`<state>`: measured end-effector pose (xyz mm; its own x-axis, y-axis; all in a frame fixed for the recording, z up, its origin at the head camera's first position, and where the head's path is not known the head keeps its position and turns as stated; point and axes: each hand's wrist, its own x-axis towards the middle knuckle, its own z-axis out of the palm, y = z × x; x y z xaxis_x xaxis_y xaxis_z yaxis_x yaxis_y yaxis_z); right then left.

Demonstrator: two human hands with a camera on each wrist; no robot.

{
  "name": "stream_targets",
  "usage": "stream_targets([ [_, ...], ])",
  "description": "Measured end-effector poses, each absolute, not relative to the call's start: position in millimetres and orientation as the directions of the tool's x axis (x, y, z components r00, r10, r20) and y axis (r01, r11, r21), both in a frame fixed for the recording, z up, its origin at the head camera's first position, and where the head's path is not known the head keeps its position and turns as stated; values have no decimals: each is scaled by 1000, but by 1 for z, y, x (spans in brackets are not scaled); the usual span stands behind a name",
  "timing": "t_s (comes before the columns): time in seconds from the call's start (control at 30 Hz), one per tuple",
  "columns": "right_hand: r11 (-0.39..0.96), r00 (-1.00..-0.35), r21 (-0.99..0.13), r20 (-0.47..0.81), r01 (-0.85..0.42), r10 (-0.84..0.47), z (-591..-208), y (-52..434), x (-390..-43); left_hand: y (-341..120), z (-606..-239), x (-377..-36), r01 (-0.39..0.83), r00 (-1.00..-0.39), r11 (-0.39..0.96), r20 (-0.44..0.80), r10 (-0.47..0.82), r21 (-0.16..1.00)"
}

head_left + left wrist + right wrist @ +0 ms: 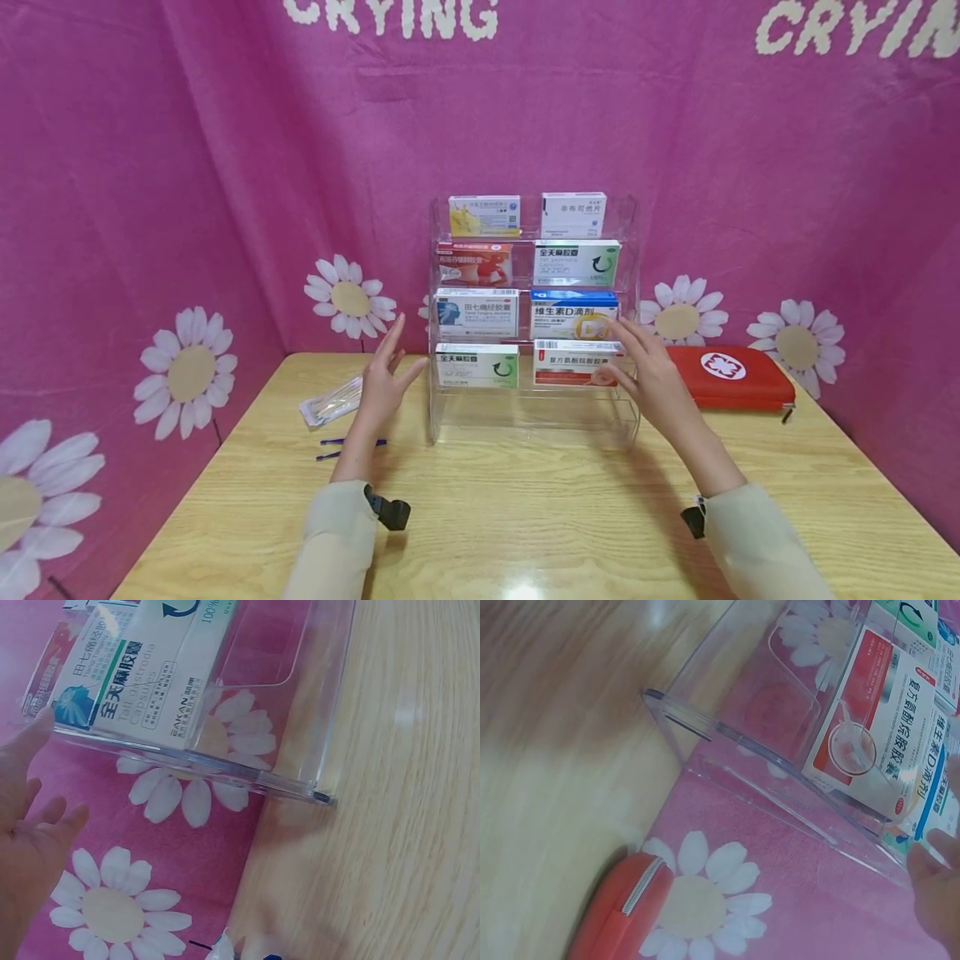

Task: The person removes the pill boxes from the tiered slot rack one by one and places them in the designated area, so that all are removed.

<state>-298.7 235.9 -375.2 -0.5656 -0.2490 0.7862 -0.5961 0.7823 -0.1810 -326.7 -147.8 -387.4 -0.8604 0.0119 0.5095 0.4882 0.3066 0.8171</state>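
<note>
One left hand (385,385) and one right hand (654,382), both empty, flank a clear rack (487,408), probably light, stiff, slick; grip side panels (225,770); contact unclear.

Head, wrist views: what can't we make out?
Left hand: left wrist view, cut off by left edge.
Right hand: right wrist view, cut off by right edge.
Bottom right box: head view, right end partly behind right hand.
Blue sticks: head view, partly behind left forearm.
Top left box: head view, fine print too small.
</note>
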Motion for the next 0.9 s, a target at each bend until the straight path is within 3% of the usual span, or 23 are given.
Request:
stream_targets([
  [0.47,841,-628,-118,722,-527,-292,-377,228,-308,-140,-395,-340,526,-850,201,511,128,826],
  [0.9,877,-616,-74,740,-475,-270,-380,219,-314,-139,-394,-342,486,-873,204,462,154,850],
])
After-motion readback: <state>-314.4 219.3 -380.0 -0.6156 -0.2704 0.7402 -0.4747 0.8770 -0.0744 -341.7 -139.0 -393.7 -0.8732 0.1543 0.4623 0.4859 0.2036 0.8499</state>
